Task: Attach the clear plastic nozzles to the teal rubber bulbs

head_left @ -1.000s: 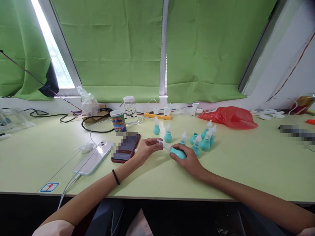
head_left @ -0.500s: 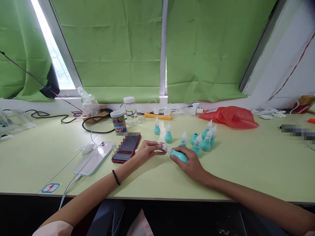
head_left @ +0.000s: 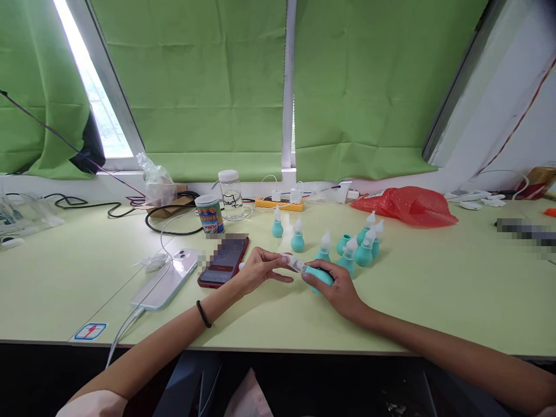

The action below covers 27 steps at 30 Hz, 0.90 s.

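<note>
My right hand (head_left: 336, 286) is wrapped round a teal squeeze bulb (head_left: 319, 278), which lies tilted with its clear nozzle toward the left. At the nozzle's far end, my left hand (head_left: 264, 269) pinches the white translucent tip (head_left: 290, 262) between thumb and index finger, its other fingers spread apart. Two upright teal bulbs with clear tips, one farther back (head_left: 277, 225) and one closer (head_left: 297, 236), stand behind the hands. Several more (head_left: 364, 252) are grouped behind my right hand, among them a bulb without a tip (head_left: 343, 243).
A dark-screened phone (head_left: 225, 262) lies left of my left hand, with a white phone (head_left: 167, 281) and cable beyond. Farther back are a printed tub (head_left: 209, 215), a clear jar (head_left: 231, 197), an orange power strip (head_left: 278, 204) and a red plastic bag (head_left: 406, 207).
The held bulb and my right hand have shifted slightly right. The lower fingers of my left hand have spread downward, while its thumb and index finger stay on the tip.
</note>
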Each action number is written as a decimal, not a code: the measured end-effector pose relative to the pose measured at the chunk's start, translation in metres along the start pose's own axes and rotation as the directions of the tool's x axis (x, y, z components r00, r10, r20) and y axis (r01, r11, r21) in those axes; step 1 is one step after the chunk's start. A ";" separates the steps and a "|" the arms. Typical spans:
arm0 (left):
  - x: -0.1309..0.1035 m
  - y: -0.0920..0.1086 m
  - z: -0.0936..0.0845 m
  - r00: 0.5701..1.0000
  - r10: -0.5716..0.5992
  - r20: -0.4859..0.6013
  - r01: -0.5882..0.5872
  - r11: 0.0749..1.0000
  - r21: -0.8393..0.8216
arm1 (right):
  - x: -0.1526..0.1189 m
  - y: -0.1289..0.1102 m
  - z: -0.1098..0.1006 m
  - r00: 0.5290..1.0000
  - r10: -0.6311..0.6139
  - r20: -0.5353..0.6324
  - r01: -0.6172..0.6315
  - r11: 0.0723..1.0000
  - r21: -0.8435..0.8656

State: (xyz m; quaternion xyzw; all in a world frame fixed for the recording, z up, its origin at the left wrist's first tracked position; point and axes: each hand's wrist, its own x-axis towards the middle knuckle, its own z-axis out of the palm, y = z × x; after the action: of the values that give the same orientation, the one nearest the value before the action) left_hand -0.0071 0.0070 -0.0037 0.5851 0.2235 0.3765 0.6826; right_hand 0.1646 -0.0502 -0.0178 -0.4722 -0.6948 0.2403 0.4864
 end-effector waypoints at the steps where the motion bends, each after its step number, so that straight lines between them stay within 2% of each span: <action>1: 0.000 0.000 0.000 1.000 0.000 -0.004 0.000 1.000 -0.001 | 0.000 0.000 0.000 1.000 0.004 0.002 -0.004 1.000 0.000; 9: 0.002 0.002 0.006 0.998 0.016 -0.058 -0.013 0.998 0.056 | 0.003 0.004 0.002 0.999 -0.034 -0.023 0.035 0.999 0.029; 16: 0.003 0.018 0.013 0.974 0.169 -0.149 -0.146 0.978 0.152 | 0.009 0.010 0.007 0.999 0.009 0.036 -0.016 0.981 0.193; 19: 0.013 0.034 0.005 0.926 0.281 -0.254 -0.242 0.954 0.175 | 0.012 0.014 0.007 0.996 0.072 0.046 -0.082 0.955 0.286; 22: 0.029 0.046 -0.011 0.859 0.387 -0.336 -0.286 0.906 0.312 | 0.012 0.018 0.007 0.992 0.109 0.066 -0.124 0.937 0.325; 25: 0.045 0.047 -0.028 0.808 0.504 -0.306 -0.268 0.776 0.570 | 0.011 0.019 0.008 0.984 0.124 0.128 -0.158 0.940 0.301; 27: 0.053 0.041 -0.036 0.799 0.538 -0.269 -0.243 0.697 0.674 | 0.011 0.018 0.009 0.979 0.125 0.160 -0.167 0.945 0.281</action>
State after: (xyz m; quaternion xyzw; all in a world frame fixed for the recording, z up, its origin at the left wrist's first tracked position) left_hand -0.0113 0.0725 0.0355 0.7041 0.3491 0.5476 0.2872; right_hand 0.1636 -0.0316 -0.0312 -0.4272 -0.6470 0.4086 0.4816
